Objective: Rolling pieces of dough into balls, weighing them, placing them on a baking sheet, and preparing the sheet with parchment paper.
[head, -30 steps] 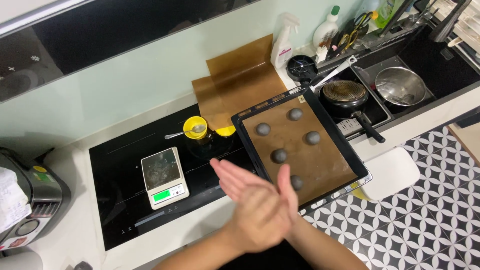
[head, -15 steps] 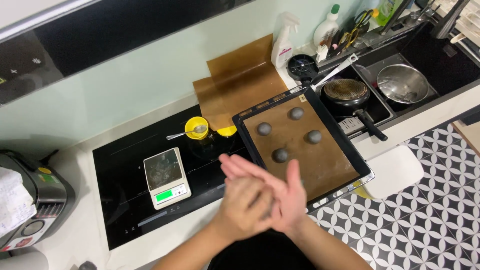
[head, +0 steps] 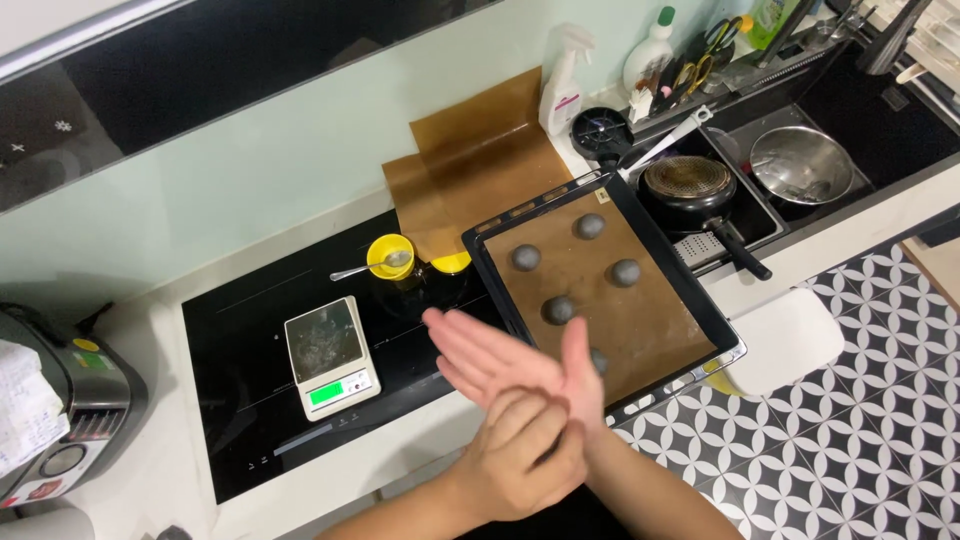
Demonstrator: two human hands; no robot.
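Two bare hands are pressed palm to palm above the front edge of a kitchen counter, just in front of a black baking tray [head: 486, 250]. The right hand [head: 510, 362] is held flat with fingers stretched toward the left, and the left hand [head: 530, 450] is cupped beneath and against it; whether anything is held between the palms cannot be told. On the tray, which is lined with brown baking paper [head: 640, 320], five grey dough balls [head: 558, 309] are seen, well apart from one another, the nearest partly hidden behind the right hand. The tray is set across the right end of a black induction hob [head: 240, 400]. Left of the hands, a small white kitchen scale [head: 332, 357] with a lit green display is placed on the hob. Behind it a yellow cup [head: 390, 257] with a spoon laid across it is seen. Further right, a black frying pan [head: 690, 185] and a steel bowl [head: 800, 165] are resting in the sink.
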